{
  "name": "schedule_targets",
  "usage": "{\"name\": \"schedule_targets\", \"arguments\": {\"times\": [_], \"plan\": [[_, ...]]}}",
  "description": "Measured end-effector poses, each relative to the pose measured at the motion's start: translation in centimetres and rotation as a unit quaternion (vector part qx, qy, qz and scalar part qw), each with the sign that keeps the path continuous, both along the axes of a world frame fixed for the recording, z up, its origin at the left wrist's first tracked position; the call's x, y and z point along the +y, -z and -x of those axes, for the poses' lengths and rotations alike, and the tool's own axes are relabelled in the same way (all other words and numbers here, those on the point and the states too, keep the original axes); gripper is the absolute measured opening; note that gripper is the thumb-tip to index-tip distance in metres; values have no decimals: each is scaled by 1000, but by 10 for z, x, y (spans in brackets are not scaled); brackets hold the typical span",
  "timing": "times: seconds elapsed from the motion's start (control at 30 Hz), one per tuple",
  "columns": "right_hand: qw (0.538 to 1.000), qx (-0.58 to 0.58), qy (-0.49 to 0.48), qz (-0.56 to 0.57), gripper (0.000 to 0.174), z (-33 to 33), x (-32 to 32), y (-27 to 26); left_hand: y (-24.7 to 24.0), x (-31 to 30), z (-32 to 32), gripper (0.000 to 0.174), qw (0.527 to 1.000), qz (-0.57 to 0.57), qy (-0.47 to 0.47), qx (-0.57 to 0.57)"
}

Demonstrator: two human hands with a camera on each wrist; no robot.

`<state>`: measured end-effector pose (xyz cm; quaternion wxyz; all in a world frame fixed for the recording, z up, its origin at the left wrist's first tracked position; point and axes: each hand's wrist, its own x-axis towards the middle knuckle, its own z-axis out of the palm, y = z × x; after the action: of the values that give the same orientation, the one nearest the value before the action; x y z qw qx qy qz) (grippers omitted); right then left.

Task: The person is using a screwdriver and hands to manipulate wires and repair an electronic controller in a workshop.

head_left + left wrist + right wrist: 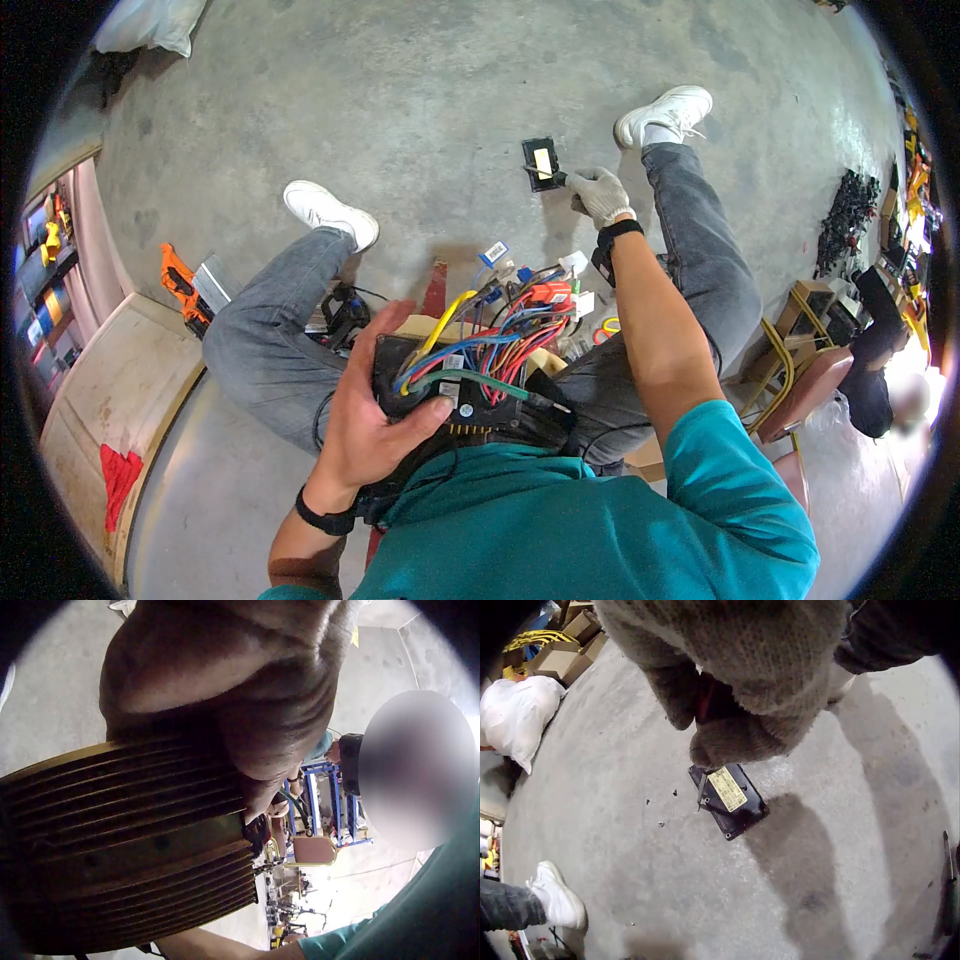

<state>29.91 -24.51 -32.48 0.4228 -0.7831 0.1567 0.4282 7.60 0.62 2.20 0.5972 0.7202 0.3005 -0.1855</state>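
Observation:
My bare left hand (375,430) grips a black controller box (400,355) over the lap, thumb across its front edge. Coloured wires (490,350) with plugs and tags spill from the box. In the left wrist view its ribbed metal back (127,840) shows under the palm. My gloved right hand (600,195) is low over the floor, fingers curled round a screwdriver (702,791). Its red handle is mostly hidden in the glove. The thin shaft overlaps a flat black cover plate (739,814) with a yellowish label, lying on the concrete.
Small screws (661,823) lie beside the plate. Another screwdriver (946,855) is at the right edge of the right wrist view. White shoes (335,215) flank the floor area. An orange tool (180,285) stands at left, a chair (800,395) at right.

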Motion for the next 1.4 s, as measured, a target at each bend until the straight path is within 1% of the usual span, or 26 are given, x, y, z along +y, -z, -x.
{"name": "schedule_targets", "arguments": {"times": [0.1, 0.17, 0.2, 0.27, 0.3, 0.33, 0.4, 0.47, 0.5, 0.53, 0.57, 0.6, 0.67, 0.7, 0.73, 0.8, 0.83, 0.87, 0.93, 0.97, 1.0, 1.07, 1.2, 1.27, 1.4], "plan": [[1000, -2, 5, 2, 42, 0, -2, 0, -2, -1, 0, 90, 1000, 0, 9, -6], [1000, -6, -29, 6, 43, -3, -7, 3, -4, -3, -1, 90, 1000, -8, -10, -2], [1000, -9, -30, 4, 43, -6, -6, -6, -4, -2, -1, 90, 1000, -10, -11, -5], [999, 4, -32, -33, 43, -11, 0, -31, -5, -1, 2, 89, 1000, -11, 11, -19], [997, -52, -56, -30, 41, -11, -7, -11, -9, -2, 0, 89, 1000, 7, -5, -19], [996, -57, -59, -37, 41, -15, 0, -31, -9, -2, 2, 89, 1000, 0, -9, -24], [991, 37, -59, -115, 40, -26, 8, -81, -3, -3, 11, 89, 997, -39, 28, -65], [984, 43, -72, -160, 36, -32, 13, -114, 8, -6, 23, 90, 993, -61, 23, -94], [978, 58, -46, -195, 35, -30, 23, -147, 13, -9, 26, 91, 990, -61, 20, -123], [973, 54, -61, -217, 35, -26, 28, -192, 13, -10, 35, 92, 986, -68, 12, -155], [974, 37, -86, -204, 36, -23, 30, -214, 14, -11, 41, 90, 982, -85, 21, -166], [977, 26, -103, -185, 36, -22, 34, -223, 18, -4, 37, 90, 981, -85, 20, -171], [960, -21, -137, -244, 37, 1, 30, -269, 3, -6, 54, 85, 975, -135, 42, -170], [963, -37, -142, -227, 39, 4, 30, -278, 4, -7, 56, 84, 977, -115, 24, -176], [962, -42, -146, -227, 39, 8, 27, -281, 4, -10, 60, 84, 976, -116, 21, -182], [950, -63, -155, -264, 41, 14, 21, -287, 4, -12, 62, 86, 976, -112, 17, -185], [941, -58, -152, -295, 43, 29, 25, -297, -1, -7, 65, 88, 974, -128, 30, -183], [941, -62, -155, -295, 43, 35, 24, -301, 0, -6, 69, 88, 974, -128, 28, -187], [948, -5, -153, -279, 44, 36, 19, -307, 4, -6, 70, 91, 970, -133, 47, -196], [939, 0, -151, -309, 44, 42, 18, -312, 5, -6, 73, 91, 966, -144, 54, -210], [940, 1, -151, -307, 44, 41, 18, -311, 7, -5, 71, 91, 966, -143, 53, -210], [923, 2, -145, -356, 44, 49, 20, -311, 7, -4, 77, 90, 964, -123, 39, -232], [925, -14, -141, -353, 45, 54, 20, -316, 11, -8, 80, 93, 960, -133, 45, -243], [922, -7, -122, -366, 42, 58, 23, -319, 15, -11, 82, 95, 958, -113, 26, -261], [926, 0, -118, -358, 40, 57, 27, -313, 20, -7, 84, 96, 956, -117, 25, -269]]}}
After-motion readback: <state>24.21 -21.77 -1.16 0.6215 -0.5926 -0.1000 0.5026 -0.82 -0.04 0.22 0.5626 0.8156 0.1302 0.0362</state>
